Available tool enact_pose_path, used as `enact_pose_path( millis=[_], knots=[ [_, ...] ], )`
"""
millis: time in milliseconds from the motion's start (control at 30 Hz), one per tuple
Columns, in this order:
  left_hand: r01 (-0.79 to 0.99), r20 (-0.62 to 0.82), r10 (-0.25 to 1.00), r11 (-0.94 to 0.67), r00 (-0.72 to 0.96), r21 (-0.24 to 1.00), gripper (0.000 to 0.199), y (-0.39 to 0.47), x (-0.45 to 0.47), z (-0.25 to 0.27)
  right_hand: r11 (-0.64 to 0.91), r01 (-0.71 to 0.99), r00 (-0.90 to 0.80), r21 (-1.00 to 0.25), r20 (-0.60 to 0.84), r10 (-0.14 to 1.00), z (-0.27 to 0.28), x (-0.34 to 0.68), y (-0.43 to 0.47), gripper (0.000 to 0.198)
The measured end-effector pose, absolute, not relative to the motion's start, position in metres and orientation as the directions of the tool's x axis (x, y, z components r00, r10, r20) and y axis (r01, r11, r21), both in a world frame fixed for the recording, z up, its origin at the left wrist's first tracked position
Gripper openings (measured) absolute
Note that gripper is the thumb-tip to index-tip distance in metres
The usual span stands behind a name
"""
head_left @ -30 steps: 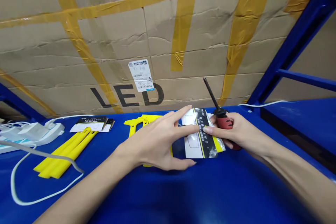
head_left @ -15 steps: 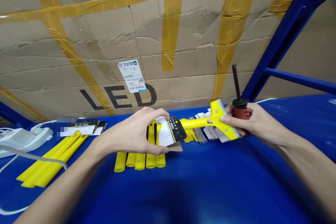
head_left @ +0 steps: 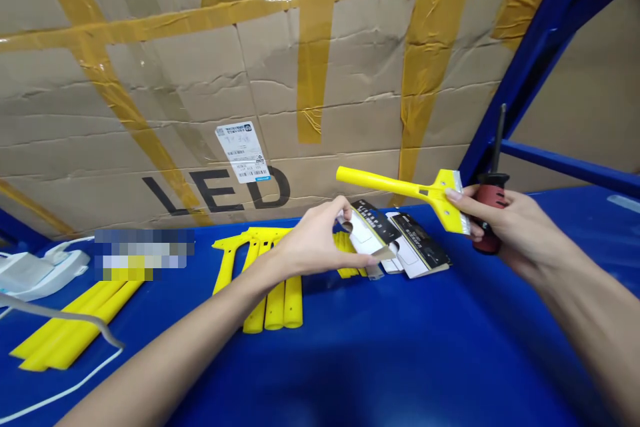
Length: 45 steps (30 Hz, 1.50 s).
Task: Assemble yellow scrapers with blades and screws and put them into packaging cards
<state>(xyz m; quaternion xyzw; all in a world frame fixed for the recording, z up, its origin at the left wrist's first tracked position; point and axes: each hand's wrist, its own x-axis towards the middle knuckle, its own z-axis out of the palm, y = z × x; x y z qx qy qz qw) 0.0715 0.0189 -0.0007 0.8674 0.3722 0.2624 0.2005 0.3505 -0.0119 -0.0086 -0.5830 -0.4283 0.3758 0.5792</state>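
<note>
My left hand (head_left: 317, 240) is closed on a small black-and-white cardboard sleeve (head_left: 367, 232), pinched between thumb and fingers. My right hand (head_left: 523, 230) grips a yellow scraper (head_left: 400, 183) by its bladed head, with the bare handle pointing left above the sleeve. The same hand also holds a screwdriver (head_left: 490, 213) with a red and black handle, its shaft pointing up. More black-and-white sleeves (head_left: 420, 247) lie on the blue surface between the hands. Several yellow scraper handles (head_left: 274, 307) lie side by side beneath my left forearm, which partly hides them.
Yellow scrapers (head_left: 85, 320) with blurred heads lie at the left, near a white power strip (head_left: 45, 273) and its cables. A large taped carton (head_left: 190, 100) marked LED stands behind. Blue rack posts (head_left: 537, 60) rise at the right.
The scraper's handle has come out of the cardboard sleeve. My right hand has moved right with the scraper and screwdriver; my left has also shifted right, keeping the sleeve.
</note>
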Motion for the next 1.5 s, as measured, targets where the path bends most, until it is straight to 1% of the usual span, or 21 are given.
enact_pose_path(
  millis=[133,233,333,400,500,567,600,667,733,767,800,867,900,967,1033,1100,1167,1267,1333,1400,1500],
  knots=[
    [0.449,0.344,0.658,-0.728,0.67,0.517,0.055,0.041,0.118,-0.02,0.049,0.032,0.377,-0.998,0.057,0.924,-0.009,0.36,-0.011,0.042],
    [0.438,0.253,0.59,-0.769,0.767,0.465,0.052,0.049,0.134,-0.037,0.03,0.033,0.349,-0.999,0.04,0.936,-0.009,0.357,-0.013,0.037],
    [0.487,0.173,0.594,-0.767,0.786,0.419,0.053,0.045,0.136,-0.049,0.009,0.053,0.283,-0.999,0.023,0.959,-0.01,0.348,-0.014,0.037],
    [0.523,0.175,0.612,-0.767,0.771,0.372,0.059,0.037,0.132,-0.051,0.001,0.073,0.244,-0.997,0.019,0.969,-0.012,0.343,-0.015,0.038],
    [0.553,0.287,0.617,-0.786,0.733,0.278,0.059,0.02,0.118,-0.044,-0.013,0.093,0.21,-0.996,0.007,0.978,-0.013,0.336,-0.016,0.039],
    [0.542,0.399,0.578,-0.813,0.712,0.211,0.037,0.01,0.104,-0.035,-0.02,0.092,0.197,-0.996,-0.002,0.98,-0.013,0.331,-0.017,0.039],
    [0.559,0.46,0.57,-0.81,0.681,0.178,0.031,0.006,0.096,-0.029,-0.027,0.092,0.189,-0.995,-0.009,0.982,-0.013,0.329,-0.019,0.039],
    [0.558,0.607,0.481,-0.826,0.632,0.074,0.028,0.001,0.08,-0.014,-0.046,0.106,0.148,-0.993,-0.031,0.989,-0.012,0.322,-0.021,0.039],
    [0.568,0.593,0.482,-0.822,0.645,0.051,0.028,0.0,0.065,0.002,-0.058,0.141,0.071,-0.988,-0.049,0.996,-0.012,0.314,-0.024,0.039],
    [0.537,0.518,0.496,-0.84,0.697,0.082,0.029,0.001,0.059,0.009,-0.062,0.162,0.026,-0.985,-0.059,0.998,-0.013,0.309,-0.026,0.04],
    [0.518,0.394,0.535,-0.84,0.747,0.16,0.028,0.002,0.054,0.016,-0.064,0.182,-0.019,-0.981,-0.069,0.997,-0.015,0.304,-0.027,0.041],
    [0.512,0.151,0.604,-0.762,0.783,0.395,0.027,0.006,0.045,0.025,-0.066,0.208,-0.103,-0.976,-0.089,0.991,-0.02,0.293,-0.028,0.042],
    [0.518,0.031,0.625,-0.672,0.78,0.529,0.027,0.007,0.042,0.028,-0.071,0.209,-0.149,-0.975,-0.104,0.983,-0.023,0.288,-0.028,0.043],
    [0.499,-0.168,0.636,-0.386,0.753,0.776,0.03,0.007,0.035,0.026,-0.078,0.198,-0.237,-0.977,-0.125,0.963,-0.027,0.278,-0.028,0.042],
    [0.419,-0.307,0.607,-0.046,0.733,0.907,0.034,0.003,0.029,0.019,-0.071,0.204,-0.278,-0.977,-0.127,0.952,-0.027,0.27,-0.028,0.041],
    [0.316,-0.352,0.621,0.173,0.7,0.933,0.039,-0.003,0.022,0.009,-0.036,0.232,-0.264,-0.972,-0.099,0.959,-0.023,0.267,-0.028,0.042],
    [0.238,-0.344,0.705,0.248,0.621,0.939,0.051,-0.009,0.014,0.0,0.007,0.258,-0.259,-0.966,-0.062,0.964,-0.016,0.27,-0.03,0.047],
    [0.145,-0.332,0.783,0.302,0.527,0.942,0.07,-0.014,0.004,-0.01,0.049,0.277,-0.316,-0.96,-0.043,0.948,-0.011,0.284,-0.032,0.045],
    [0.086,-0.326,0.816,0.326,0.477,0.941,0.076,-0.014,0.0,-0.015,0.122,0.288,-0.331,-0.95,0.021,0.944,-0.014,0.296,-0.033,0.042],
    [0.039,-0.314,0.84,0.331,0.442,0.943,0.081,-0.012,-0.002,-0.019,0.177,0.306,-0.264,-0.935,0.096,0.96,-0.022,0.305,-0.034,0.04],
    [0.011,-0.293,0.857,0.318,0.425,0.948,0.09,-0.008,-0.005,-0.025,0.169,0.282,-0.05,-0.944,0.161,0.986,-0.035,0.314,-0.034,0.032]
  ],
)
